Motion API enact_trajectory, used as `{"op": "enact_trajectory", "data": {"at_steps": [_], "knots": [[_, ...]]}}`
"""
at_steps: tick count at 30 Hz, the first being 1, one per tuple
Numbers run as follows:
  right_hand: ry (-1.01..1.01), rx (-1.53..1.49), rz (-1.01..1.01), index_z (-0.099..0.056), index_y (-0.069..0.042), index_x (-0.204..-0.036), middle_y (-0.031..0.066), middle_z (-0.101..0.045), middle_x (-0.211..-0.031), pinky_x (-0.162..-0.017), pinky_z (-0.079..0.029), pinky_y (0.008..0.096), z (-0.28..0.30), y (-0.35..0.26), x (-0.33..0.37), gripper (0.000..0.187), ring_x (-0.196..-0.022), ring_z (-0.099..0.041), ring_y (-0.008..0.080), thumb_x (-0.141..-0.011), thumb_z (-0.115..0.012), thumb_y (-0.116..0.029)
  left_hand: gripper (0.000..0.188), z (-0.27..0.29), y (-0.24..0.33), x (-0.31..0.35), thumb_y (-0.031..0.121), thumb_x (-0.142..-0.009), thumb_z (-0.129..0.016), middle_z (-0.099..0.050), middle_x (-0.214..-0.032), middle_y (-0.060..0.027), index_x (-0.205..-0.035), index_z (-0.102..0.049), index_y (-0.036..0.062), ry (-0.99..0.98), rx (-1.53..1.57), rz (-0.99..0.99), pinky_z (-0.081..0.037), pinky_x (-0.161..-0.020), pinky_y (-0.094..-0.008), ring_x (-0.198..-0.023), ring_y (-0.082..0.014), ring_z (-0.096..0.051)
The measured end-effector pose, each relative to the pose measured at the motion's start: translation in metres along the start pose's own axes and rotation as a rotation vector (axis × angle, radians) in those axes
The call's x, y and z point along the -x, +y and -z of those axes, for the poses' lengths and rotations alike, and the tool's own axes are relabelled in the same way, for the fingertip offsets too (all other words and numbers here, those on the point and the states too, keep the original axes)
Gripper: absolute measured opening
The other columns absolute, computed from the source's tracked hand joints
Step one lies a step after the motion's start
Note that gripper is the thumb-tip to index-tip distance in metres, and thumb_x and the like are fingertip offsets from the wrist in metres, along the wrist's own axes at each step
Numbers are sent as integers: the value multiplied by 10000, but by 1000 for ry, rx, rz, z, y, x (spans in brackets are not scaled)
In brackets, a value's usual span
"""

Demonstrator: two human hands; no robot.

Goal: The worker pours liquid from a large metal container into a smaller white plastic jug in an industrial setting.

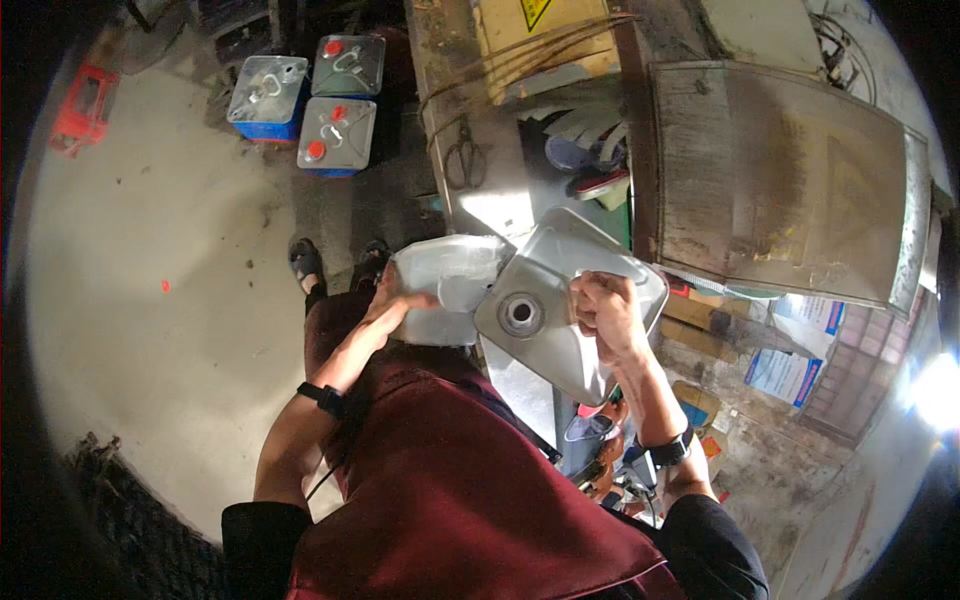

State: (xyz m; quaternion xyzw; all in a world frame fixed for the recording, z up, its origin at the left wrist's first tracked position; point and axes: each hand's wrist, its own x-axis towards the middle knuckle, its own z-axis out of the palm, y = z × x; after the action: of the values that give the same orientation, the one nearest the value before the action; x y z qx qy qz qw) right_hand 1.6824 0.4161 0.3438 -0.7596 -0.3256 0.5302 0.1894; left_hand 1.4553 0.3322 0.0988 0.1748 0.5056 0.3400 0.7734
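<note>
Right hand (606, 308), fingers curled tight, grips the top of a silver square can (560, 345), whose round opening (521, 314) lies just left of the knuckles. Left hand (392, 306) pinches the near edge of a pale shiny piece (445, 290), thumb over its face. Beyond the left hand, scissors (464, 150) rest on the tabletop (437, 95); farther off to its upper left stand three metal-topped cans (337, 135).

I see dark scissors (463, 165) ahead of the fingers (588, 300), a red plastic object (80, 122) far to their left, and flat blue-and-white pieces (783, 376) to their right.
</note>
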Motion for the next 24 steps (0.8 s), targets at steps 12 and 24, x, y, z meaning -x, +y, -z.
{"op": "enact_trajectory", "data": {"at_steps": [12,24], "knots": [[-5,76,-45,-611,19,-870,-36,-441,-614,-398,-268,232,10,5,24,293,-471,-350,51,-1025,-559,-225,998,-3,-3,3,159,-611,-798,-498,-1415,-164,-1495,-343,75,-50,-30,-81,-380,-1121,-467,-1327,-327,-464],[-162,92,-23,-605,52,-941,-66,-378,-605,-433,-245,260,-55,-9,-12,303,-483,-305,54,-1032,-538,-230,1076,48,-34,-5,235,-622,-795,-481,-1421,-239,-1520,-260,-21,120,101,45,-333,-1144,-456,-1337,-353,-454]]}}
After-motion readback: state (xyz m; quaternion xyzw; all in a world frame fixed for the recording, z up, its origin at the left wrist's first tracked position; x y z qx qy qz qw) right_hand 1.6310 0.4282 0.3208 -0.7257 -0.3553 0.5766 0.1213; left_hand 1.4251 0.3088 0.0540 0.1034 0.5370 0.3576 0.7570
